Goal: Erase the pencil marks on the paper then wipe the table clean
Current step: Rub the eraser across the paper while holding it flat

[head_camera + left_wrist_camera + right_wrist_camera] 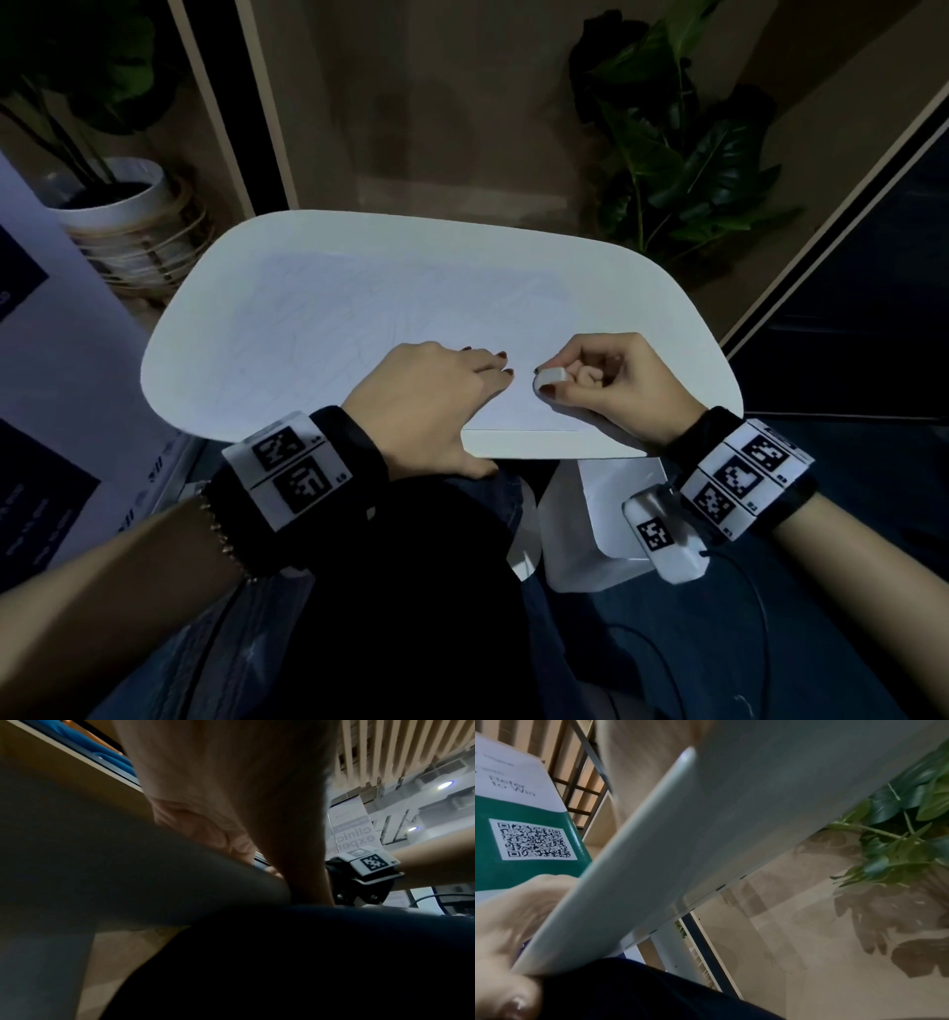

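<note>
A white sheet of paper [385,308] with faint pencil lines covers most of the white table [714,370]. My left hand [452,385] lies flat on the paper near its front edge, fingers straight, thumb hanging over the table's front rim. Just to its right, my right hand [595,370] pinches a small white eraser [553,376] between thumb and forefinger, its other fingers curled in. The eraser sits at the paper's surface close to the left fingertips. In the wrist views only the table's underside [706,821] and the heel of my left hand [231,791] show.
A potted plant in a white pot [118,205] stands on the floor at the left. A leafy plant [683,154] stands behind the table's right corner. A printed sign [56,411] stands left. My lap and the white table base [590,519] are under the front edge.
</note>
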`<state>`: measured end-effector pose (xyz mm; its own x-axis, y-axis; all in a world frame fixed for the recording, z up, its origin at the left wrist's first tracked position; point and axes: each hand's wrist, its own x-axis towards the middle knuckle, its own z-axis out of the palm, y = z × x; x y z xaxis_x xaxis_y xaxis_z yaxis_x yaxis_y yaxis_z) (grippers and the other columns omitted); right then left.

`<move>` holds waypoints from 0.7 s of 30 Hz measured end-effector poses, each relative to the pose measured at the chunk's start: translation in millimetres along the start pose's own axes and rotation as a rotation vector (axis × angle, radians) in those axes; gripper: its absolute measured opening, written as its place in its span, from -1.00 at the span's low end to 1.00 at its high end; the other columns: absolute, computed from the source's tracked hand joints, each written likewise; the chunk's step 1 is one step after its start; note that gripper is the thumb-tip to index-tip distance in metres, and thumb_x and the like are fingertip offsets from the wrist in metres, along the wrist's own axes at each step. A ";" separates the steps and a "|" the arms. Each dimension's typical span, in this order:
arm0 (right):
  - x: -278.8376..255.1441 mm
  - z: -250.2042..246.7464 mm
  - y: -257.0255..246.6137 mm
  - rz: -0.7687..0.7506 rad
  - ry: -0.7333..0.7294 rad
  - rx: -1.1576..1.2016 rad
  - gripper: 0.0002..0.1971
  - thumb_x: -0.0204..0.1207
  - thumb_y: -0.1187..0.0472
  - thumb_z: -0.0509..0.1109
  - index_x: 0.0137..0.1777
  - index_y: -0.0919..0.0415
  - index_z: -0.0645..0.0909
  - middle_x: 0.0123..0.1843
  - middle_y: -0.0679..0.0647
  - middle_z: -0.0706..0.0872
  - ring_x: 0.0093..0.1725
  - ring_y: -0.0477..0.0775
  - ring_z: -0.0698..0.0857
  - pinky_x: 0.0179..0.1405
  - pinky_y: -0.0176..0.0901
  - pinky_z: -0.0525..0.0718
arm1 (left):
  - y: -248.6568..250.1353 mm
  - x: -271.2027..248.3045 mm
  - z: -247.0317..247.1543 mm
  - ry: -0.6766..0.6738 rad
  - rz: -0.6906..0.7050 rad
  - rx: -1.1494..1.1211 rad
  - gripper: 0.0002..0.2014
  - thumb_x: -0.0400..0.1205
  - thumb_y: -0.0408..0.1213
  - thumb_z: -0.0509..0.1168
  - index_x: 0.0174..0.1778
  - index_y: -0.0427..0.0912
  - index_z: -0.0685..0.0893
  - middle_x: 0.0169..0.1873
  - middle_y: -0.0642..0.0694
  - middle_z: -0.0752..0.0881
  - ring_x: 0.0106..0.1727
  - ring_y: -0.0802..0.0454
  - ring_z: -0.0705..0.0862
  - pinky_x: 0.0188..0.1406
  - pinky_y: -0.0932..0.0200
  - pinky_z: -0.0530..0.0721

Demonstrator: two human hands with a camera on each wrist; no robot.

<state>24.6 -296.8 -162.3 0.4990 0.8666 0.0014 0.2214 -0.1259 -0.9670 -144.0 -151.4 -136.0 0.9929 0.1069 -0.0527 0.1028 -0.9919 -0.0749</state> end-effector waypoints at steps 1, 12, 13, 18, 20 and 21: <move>-0.1 0.5 -0.4 0.001 0.005 -0.011 -0.95 0.49 0.48 0.52 -0.08 0.45 0.74 -0.36 0.36 0.46 -0.27 0.16 0.42 -0.05 -0.17 0.74 | -0.4 -0.2 0.1 0.010 -0.005 -0.005 -0.16 0.49 0.39 0.24 0.66 0.12 0.24 0.64 0.20 0.27 0.38 0.01 0.58 0.02 0.16 0.54; 0.4 3.9 0.9 -0.006 0.033 0.028 -0.88 0.49 0.46 0.53 0.00 0.47 0.75 -0.33 0.27 0.51 -0.37 -0.03 0.47 -0.14 -0.34 0.67 | 2.7 1.8 2.0 -0.040 -0.035 0.015 -0.25 0.49 0.32 0.23 0.57 0.05 0.36 0.54 0.14 0.39 0.21 -0.05 0.65 -0.16 0.14 0.48; 2.3 6.0 2.8 -0.005 0.082 0.050 -0.90 0.49 0.46 0.52 -0.01 0.46 0.76 -0.33 0.20 0.49 -0.39 -0.07 0.45 -0.12 -0.33 0.67 | 2.6 2.1 2.2 -0.041 -0.036 0.016 -0.26 0.49 0.32 0.23 0.56 0.05 0.37 0.53 0.14 0.40 0.20 -0.05 0.66 -0.16 0.13 0.49; -0.4 3.4 0.4 0.007 -0.003 0.039 -0.87 0.48 0.47 0.52 0.00 0.50 0.75 -0.42 0.12 0.45 -0.36 0.04 0.39 -0.10 -0.30 0.69 | 0.9 2.8 2.2 -0.044 -0.030 0.021 -0.22 0.49 0.38 0.21 0.58 0.06 0.34 0.56 0.15 0.37 0.23 -0.04 0.65 -0.18 0.14 0.47; -0.3 3.5 0.1 0.003 0.005 0.026 -0.88 0.48 0.45 0.53 -0.01 0.47 0.76 -0.39 0.16 0.45 -0.34 0.08 0.38 -0.11 -0.33 0.68 | 0.6 2.5 2.2 -0.048 -0.029 0.023 -0.17 0.48 0.45 0.18 0.60 0.06 0.31 0.59 0.16 0.33 0.26 -0.03 0.63 -0.19 0.15 0.42; 0.9 5.0 0.6 -0.012 0.042 0.021 -0.89 0.49 0.43 0.54 -0.01 0.45 0.77 -0.36 0.18 0.45 -0.35 0.05 0.38 -0.13 -0.33 0.67 | 0.3 2.3 2.1 -0.048 -0.028 0.023 -0.14 0.47 0.49 0.16 0.61 0.07 0.30 0.60 0.17 0.31 0.27 -0.02 0.62 -0.19 0.15 0.40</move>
<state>20.9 -293.7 -164.2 0.5312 0.8469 0.0235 0.2104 -0.1049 -0.9720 -141.8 -151.3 -138.3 0.9856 0.1380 -0.0976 0.1283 -0.9867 -0.0999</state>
